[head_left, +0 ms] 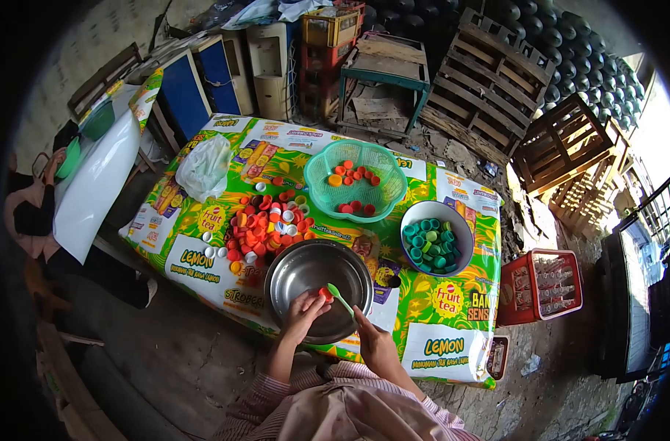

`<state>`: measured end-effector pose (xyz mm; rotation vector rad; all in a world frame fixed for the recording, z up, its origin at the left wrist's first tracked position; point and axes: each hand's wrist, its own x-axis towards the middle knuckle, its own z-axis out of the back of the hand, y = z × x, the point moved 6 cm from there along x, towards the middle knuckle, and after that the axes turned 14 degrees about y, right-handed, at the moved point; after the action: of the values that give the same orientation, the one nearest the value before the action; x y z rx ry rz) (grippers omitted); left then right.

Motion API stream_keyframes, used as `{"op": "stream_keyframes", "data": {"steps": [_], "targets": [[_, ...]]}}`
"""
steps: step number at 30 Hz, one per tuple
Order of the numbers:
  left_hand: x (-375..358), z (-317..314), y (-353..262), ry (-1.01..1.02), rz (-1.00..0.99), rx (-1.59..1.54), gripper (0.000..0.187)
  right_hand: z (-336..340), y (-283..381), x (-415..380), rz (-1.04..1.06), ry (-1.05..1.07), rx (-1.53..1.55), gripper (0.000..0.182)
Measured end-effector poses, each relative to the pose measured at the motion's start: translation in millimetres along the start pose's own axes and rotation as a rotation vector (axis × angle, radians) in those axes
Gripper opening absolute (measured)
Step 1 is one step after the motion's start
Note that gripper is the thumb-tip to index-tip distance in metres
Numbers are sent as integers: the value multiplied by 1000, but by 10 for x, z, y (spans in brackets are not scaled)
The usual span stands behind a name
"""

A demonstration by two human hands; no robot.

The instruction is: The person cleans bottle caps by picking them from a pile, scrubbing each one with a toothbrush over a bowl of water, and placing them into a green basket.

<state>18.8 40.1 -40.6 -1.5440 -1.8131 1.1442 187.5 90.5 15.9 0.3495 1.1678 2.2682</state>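
Note:
My left hand (304,314) is closed around a red bottle cap (325,295), held over a wide steel basin (300,269). In my right hand (378,344) is a slim light green tool (342,300) with a wider end; that end meets the cap. Whether it is a brush or a small spoon is too small to tell. Just beyond the basin lies a loose pile of caps (254,229), mostly red and orange, with some white and yellow. A green plastic basket (317,176) holds several red caps and a yellow one. Green caps (432,245) fill much of a white bowl (464,239).
A printed plastic cover (445,294) lies over the table. On its far left rests a crumpled plastic bag (204,167). A red crate (522,290) stands off the right edge, wooden pallets (482,81) behind. Another person (37,195) sits at the left with a green bowl (69,158).

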Motion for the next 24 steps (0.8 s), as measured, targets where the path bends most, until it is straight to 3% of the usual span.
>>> {"op": "stream_keyframes", "data": {"steps": [3, 5, 7, 10, 11, 13, 14, 15, 17, 18, 19, 21, 23, 24], "targets": [[-6, -10, -58, 4, -34, 134, 25, 25, -21, -35, -30, -5, -23, 47], [-20, -73, -278, -36, -236, 667, 27, 48, -12, -67, -19, -18, -32, 47], [-10, -61, -373, -35, -264, 841, 28, 47, -30, -93, -15, -24, -42, 47], [31, -172, -393, 101, 74, 1513, 31, 28, -54, -121, -13, -49, -23, 47], [47, -246, -439, 107, 69, 1516, 31, 52, -30, -127, -7, -64, -27, 47], [68, -416, -651, 59, -237, 1246, 31, 73, -19, -110, -7, -91, -31, 47], [61, -513, -739, 45, -321, 1263, 30, 73, -27, -105, -4, -102, -14, 47], [70, -413, -671, 56, -324, 1261, 30, 76, -30, -101, -1, -112, 1, 48], [136, -117, -304, 184, -34, 1584, 29, 44, -34, -100, -78, -64, -27, 47], [146, -174, -424, 190, 47, 1504, 28, 16, -56, -74, -148, -9, -51, 46], [216, -142, -446, 200, 36, 1507, 28, 13, -45, -53, -150, -22, -55, 46], [324, 5, -397, 228, 59, 1091, 26, -21, -30, -95, -177, -65, -33, 46], [623, 43, -527, 267, -131, 1153, 25, -71, -14, -91, -180, -108, -23, 46], [778, -53, -725, 259, -97, 1168, 25, -93, -8, -96, -203, -132, -24, 46]]}}
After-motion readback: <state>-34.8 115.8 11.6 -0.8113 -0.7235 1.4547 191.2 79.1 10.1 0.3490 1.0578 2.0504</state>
